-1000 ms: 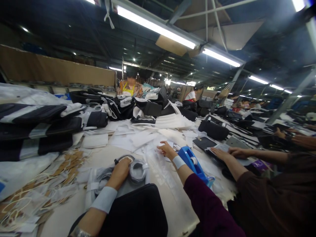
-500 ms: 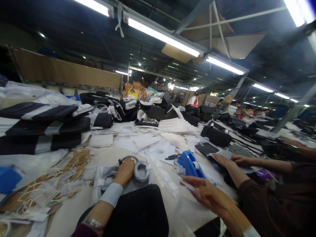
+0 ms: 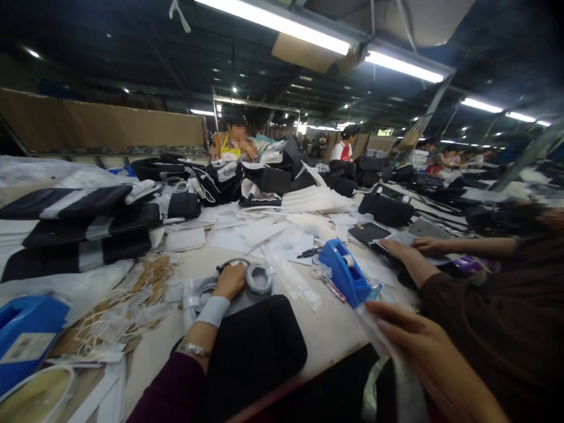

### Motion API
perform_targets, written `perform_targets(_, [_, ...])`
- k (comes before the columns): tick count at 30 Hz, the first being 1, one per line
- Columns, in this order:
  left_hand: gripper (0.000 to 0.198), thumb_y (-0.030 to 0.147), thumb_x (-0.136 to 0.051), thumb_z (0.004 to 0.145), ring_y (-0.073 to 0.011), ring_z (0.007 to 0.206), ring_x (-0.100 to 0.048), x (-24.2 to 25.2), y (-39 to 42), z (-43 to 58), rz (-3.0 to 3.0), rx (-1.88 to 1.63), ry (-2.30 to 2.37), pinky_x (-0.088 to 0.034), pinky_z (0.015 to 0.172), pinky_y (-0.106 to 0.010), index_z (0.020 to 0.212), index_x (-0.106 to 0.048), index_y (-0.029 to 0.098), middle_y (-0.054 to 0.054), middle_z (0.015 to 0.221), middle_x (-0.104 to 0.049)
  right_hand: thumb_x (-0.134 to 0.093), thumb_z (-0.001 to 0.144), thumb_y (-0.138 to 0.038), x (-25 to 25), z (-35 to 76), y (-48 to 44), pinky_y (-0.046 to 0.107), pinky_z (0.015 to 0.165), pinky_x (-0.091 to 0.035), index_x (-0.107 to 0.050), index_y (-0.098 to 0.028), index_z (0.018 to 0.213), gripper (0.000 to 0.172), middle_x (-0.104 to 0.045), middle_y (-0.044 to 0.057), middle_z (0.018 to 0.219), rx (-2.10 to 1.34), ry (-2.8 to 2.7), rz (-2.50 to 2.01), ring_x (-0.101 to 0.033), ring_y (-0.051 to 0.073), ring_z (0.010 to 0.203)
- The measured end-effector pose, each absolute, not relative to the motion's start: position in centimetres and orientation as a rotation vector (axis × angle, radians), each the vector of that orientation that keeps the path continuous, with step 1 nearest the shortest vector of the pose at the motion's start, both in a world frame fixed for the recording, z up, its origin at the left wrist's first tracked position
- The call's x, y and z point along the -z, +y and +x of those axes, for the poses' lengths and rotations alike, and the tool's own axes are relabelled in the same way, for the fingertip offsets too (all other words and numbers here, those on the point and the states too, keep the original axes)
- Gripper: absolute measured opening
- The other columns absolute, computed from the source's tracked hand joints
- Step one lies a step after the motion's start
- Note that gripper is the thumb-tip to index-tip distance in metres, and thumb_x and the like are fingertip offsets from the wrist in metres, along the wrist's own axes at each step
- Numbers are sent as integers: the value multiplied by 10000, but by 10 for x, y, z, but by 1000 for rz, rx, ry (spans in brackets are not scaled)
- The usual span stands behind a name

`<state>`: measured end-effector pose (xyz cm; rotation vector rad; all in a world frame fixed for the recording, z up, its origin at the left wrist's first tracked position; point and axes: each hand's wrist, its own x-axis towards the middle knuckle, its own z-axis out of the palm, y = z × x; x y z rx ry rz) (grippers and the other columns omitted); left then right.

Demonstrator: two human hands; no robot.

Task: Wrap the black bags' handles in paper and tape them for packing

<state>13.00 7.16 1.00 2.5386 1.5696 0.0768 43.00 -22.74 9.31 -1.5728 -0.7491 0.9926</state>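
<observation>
My left hand [image 3: 231, 281] is closed over a dark coiled strap [image 3: 225, 265] at the far edge of a flat black case [image 3: 259, 346]. Beside it, a grey coil in clear wrap [image 3: 259, 281] lies to the right, and another wrapped grey coil [image 3: 200, 294] to the left. Toward the lower right, my right hand [image 3: 418, 338] pinches a strip of clear tape [image 3: 399, 367] that hangs down from the fingers. A blue tape dispenser [image 3: 341, 270] stands just beyond that hand; a small cutter [image 3: 333, 289] lies against its left side.
Black padded pieces [image 3: 88, 226] are stacked at left, above tags with strings [image 3: 127, 305] and a second blue dispenser [image 3: 26, 341]. White sheets [image 3: 264, 232] cover the middle back. A co-worker's arms [image 3: 414, 255] reach in from the right, over dark pieces.
My right hand has moved away from the dispenser, toward me and to the right, drawing the tape strip with it. My left hand stays on the coiled strap. The view has tilted downward.
</observation>
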Motion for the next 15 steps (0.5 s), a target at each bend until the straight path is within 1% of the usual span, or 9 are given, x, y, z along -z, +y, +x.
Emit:
perform_targets(2, [286, 365, -533, 936, -204, 992, -616, -12, 73, 129, 2514, -68, 1562, -501, 909, -439, 1089, -600, 133, -77, 1074, -639, -724, 672, -304, -81, 403, -168, 358, 740, -554, -694, -176, 1115, 462, -630, 110, 1226, -918, -855, -1500, -596, 298, 1071])
perform_targets(3, [287, 365, -520, 942, -201, 979, -622, -13, 74, 128, 2498, -74, 1559, -505, 900, -436, 1088, -600, 130, -77, 1061, -644, -695, 658, -292, -74, 391, -135, 364, 721, -561, -681, -159, 1131, 492, -618, 115, 1240, -878, -879, -1459, -606, 291, 1034])
perform_targets(5, [280, 349, -476, 961, -200, 970, -630, -14, 76, 126, 2470, -103, 1538, -504, 897, -431, 1076, -602, 128, -83, 1054, -654, -613, 669, -238, -58, 374, -75, 352, 782, -559, -661, -150, 1152, 494, -569, 109, 1305, -774, -934, -1445, -589, 263, 1072])
perform_targets(7, [283, 299, -404, 979, -211, 1001, -629, -16, 79, 124, 2451, -151, 1489, -487, 923, -427, 1060, -614, 128, -105, 1081, -660, -562, 688, -195, -41, 361, -30, 340, 823, -549, -640, -173, 1176, 494, -500, 91, 1388, -772, -943, -1441, -577, 243, 1112])
perform_targets(8, [299, 268, -368, 979, -217, 1032, -622, -17, 80, 122, 2446, -183, 1452, -472, 948, -420, 1056, -622, 130, -117, 1106, -660, -548, 699, -179, -33, 356, -15, 339, 836, -545, -633, -173, 1178, 487, -494, 92, 1393, -789, -950, -1440, -584, 234, 1107])
perform_targets(10, [339, 218, -323, 960, -218, 1093, -599, -21, 85, 116, 2438, -263, 1360, -439, 1002, -388, 1063, -636, 141, -123, 1151, -659, -542, 724, -158, -20, 346, 3, 341, 847, -540, -624, -162, 1176, 459, -540, 100, 1338, -855, -973, -1431, -611, 221, 1063])
perform_targets(12, [361, 189, -318, 928, -205, 1123, -583, -27, 89, 108, 2425, -355, 1253, -417, 1038, -346, 1070, -648, 146, -110, 1166, -665, -553, 757, -142, -13, 333, 10, 335, 852, -537, -621, -137, 1167, 416, -618, 104, 1218, -944, -1020, -1419, -635, 208, 1005])
perform_targets(14, [371, 171, -331, 893, -192, 1108, -587, -34, 91, 99, 2403, -450, 1146, -416, 1044, -312, 1059, -662, 143, -96, 1147, -680, -582, 809, -154, -12, 318, 12, 337, 836, -541, -617, -117, 1160, 355, -657, 99, 1113, -1038, -1093, -1406, -647, 198, 949])
perform_targets(15, [374, 169, -336, 879, -190, 1084, -596, -37, 91, 94, 2388, -499, 1103, -426, 1033, -300, 1045, -671, 140, -95, 1124, -690, -598, 843, -183, -13, 310, 12, 344, 825, -544, -612, -115, 1158, 323, -656, 94, 1094, -1079, -1141, -1398, -645, 195, 935])
